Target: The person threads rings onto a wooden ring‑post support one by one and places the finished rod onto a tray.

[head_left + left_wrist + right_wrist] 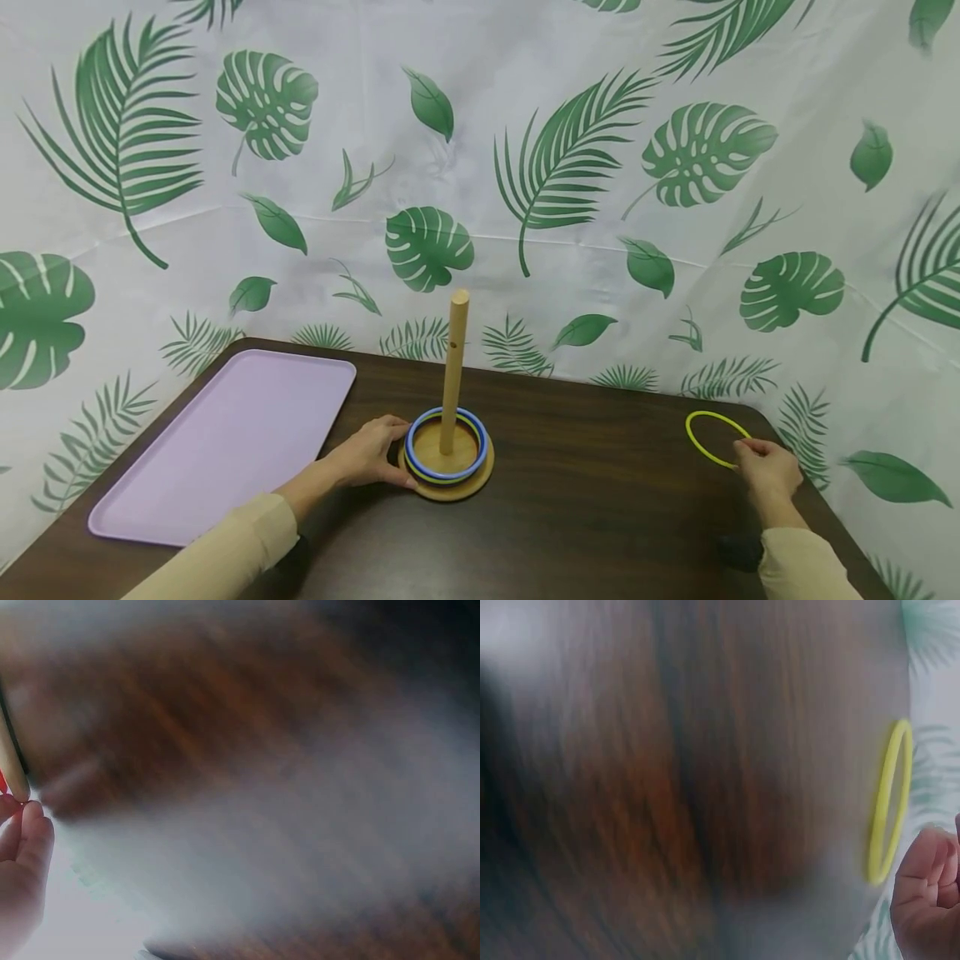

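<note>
A round wooden base with an upright wooden peg (453, 375) forms a ring-toss stand on the table. Blue and yellow-green rings (480, 462) lie stacked around the foot of the peg. My left hand (367, 454) holds the stand's left side, thumb at the front of the base and fingers farther back. In the left wrist view the fingertips (34, 814) meet the edge of the wooden base. Over at the right, my right hand (771, 475) pinches a yellow ring (697, 442) by its near right edge, and the ring is tilted.
A pale purple tray (247, 433) lies on the left of the dark wooden table (570, 500). Behind the table and at its sides hangs a white sheet (465, 175) printed with green leaves. The table's right edge runs close to the right hand.
</note>
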Available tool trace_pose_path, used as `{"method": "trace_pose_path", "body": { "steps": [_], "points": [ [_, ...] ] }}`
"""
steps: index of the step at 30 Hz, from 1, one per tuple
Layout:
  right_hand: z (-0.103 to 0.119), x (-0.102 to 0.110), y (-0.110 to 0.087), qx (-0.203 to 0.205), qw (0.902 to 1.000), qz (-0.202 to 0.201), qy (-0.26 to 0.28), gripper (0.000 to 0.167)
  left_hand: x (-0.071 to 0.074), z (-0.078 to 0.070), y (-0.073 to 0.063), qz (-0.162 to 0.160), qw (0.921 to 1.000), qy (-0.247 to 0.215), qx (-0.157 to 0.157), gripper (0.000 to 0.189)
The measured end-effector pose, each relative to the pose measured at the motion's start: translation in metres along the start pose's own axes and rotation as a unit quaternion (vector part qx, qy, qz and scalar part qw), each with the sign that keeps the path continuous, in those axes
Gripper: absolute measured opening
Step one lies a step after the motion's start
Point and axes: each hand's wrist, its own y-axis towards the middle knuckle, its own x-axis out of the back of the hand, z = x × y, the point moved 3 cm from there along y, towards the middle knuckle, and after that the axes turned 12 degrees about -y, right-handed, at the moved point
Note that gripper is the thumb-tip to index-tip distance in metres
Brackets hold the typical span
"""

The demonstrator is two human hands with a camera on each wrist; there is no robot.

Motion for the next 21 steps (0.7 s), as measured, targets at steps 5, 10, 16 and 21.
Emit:
{"method": "trace_pose_path", "body": {
  "steps": [5, 10, 16, 21],
  "points": [
    [-0.013, 0.003, 0.005, -0.037, 0.9981, 0.022, 0.044, 0.036, 0.000, -0.001, 0.000, -0.003, 1.0000, 0.001, -0.001, 0.081],
    [-0.018, 0.003, 0.008, -0.034, 0.9979, 0.025, 0.049, 0.038, -0.001, -0.001, -0.001, -0.001, 1.0000, 0.000, 0.001, 0.081],
    [-0.021, 0.003, 0.011, -0.038, 0.9991, 0.016, 0.001, 0.038, 0.000, -0.001, 0.000, -0.002, 1.0000, 0.005, -0.005, 0.081],
    [-0.027, 0.003, 0.018, -0.045, 0.9984, 0.013, -0.031, 0.036, 0.000, 0.000, 0.000, -0.003, 1.0000, 0.008, -0.003, 0.081]
  ]
}}
